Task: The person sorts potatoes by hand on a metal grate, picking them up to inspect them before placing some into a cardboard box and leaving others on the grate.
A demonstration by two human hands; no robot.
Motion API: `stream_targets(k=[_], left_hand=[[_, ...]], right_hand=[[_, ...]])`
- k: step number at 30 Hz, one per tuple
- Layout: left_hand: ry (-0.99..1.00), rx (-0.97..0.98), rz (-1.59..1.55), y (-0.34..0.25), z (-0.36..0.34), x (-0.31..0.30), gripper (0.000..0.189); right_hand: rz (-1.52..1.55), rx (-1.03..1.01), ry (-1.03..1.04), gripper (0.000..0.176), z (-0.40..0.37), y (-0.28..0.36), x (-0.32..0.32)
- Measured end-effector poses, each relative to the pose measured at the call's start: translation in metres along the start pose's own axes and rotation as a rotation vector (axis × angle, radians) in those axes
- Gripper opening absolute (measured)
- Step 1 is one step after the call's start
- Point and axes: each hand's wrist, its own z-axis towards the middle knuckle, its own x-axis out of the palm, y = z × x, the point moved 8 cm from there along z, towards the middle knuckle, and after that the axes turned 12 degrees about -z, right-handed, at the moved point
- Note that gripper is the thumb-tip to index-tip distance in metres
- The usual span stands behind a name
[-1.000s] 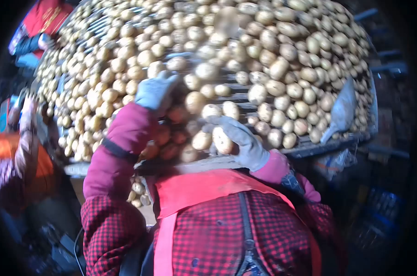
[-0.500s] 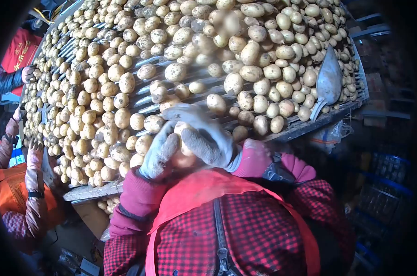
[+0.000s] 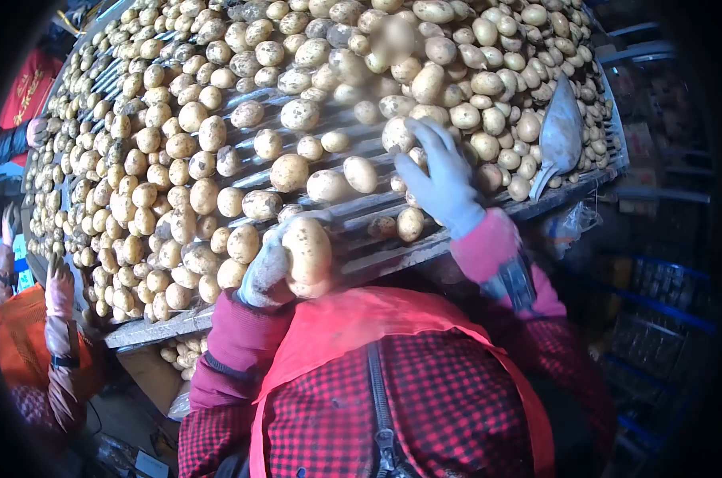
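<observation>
My left hand, in a pale grey glove, is closed round a large potato close to my apron at the table's near edge. A second potato seems to sit beneath it, partly hidden. My right hand, gloved too, reaches over the slats with its fingers spread. Its fingertips are at a potato lying among others right of the middle. Between the hands, loose potatoes lie on the metal slats.
Potatoes cover much of the slatted table. A metal scoop rests at the right. Co-workers are at the left, one in an orange vest. Below the table, a cardboard box stands near more potatoes. Blue-edged crates are at the right.
My hands have parted. The right hand has moved right and forward and its fingers have spread; the left stays near my apron with the potato. Potatoes around the slats have shifted.
</observation>
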Motion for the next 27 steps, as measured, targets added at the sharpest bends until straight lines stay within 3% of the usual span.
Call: stream_targets(k=[1, 3, 4, 6, 10, 13, 15, 17, 19, 21, 23, 27], left_hand=[[-0.061, 0.008, -0.08, -0.005, -0.001, 0.008, 0.099], [-0.133, 0.009, -0.162, -0.005, -0.004, 0.009, 0.1], [-0.149, -0.005, -0.162, 0.001, -0.006, -0.003, 0.098], [-0.07, 0.006, -0.235, -0.001, -0.007, 0.002, 0.093], [-0.261, 0.022, -0.185, 0.0, -0.017, -0.009, 0.091], [-0.215, 0.069, -0.143, -0.008, -0.024, -0.013, 0.086], [-0.158, 0.127, -0.142, -0.01, -0.029, -0.025, 0.082], [-0.187, 0.149, -0.223, -0.011, -0.033, -0.019, 0.083], [-0.243, 0.142, -0.26, -0.014, -0.034, -0.009, 0.087], [-0.25, 0.149, -0.284, -0.015, -0.032, -0.009, 0.091], [-0.247, 0.154, -0.272, -0.012, -0.032, -0.011, 0.095], [-0.039, 0.108, -0.288, -0.016, -0.03, 0.0, 0.087]], right_hand=[[-0.134, 0.054, 0.085, 0.047, 0.002, -0.004, 0.01], [-0.208, -0.057, 0.144, 0.046, 0.012, 0.013, 0.034], [-0.165, -0.186, -0.004, 0.043, 0.014, 0.027, 0.043], [0.072, -0.138, 0.026, 0.041, 0.031, 0.032, 0.073], [0.12, -0.001, 0.247, 0.043, 0.054, 0.051, 0.105], [0.496, 0.127, 0.353, 0.045, 0.052, 0.051, 0.116], [1.157, 0.207, 0.376, 0.041, 0.042, 0.04, 0.106], [1.187, 0.309, 0.382, 0.038, 0.027, 0.021, 0.056], [1.308, 0.392, 0.273, 0.046, 0.017, -0.006, 0.035], [1.578, 0.643, 0.363, 0.082, -0.002, -0.033, 0.039], [1.437, 0.775, 0.253, 0.081, -0.007, -0.025, 0.018], [1.236, 0.48, 0.368, 0.056, -0.003, -0.023, 0.038]])
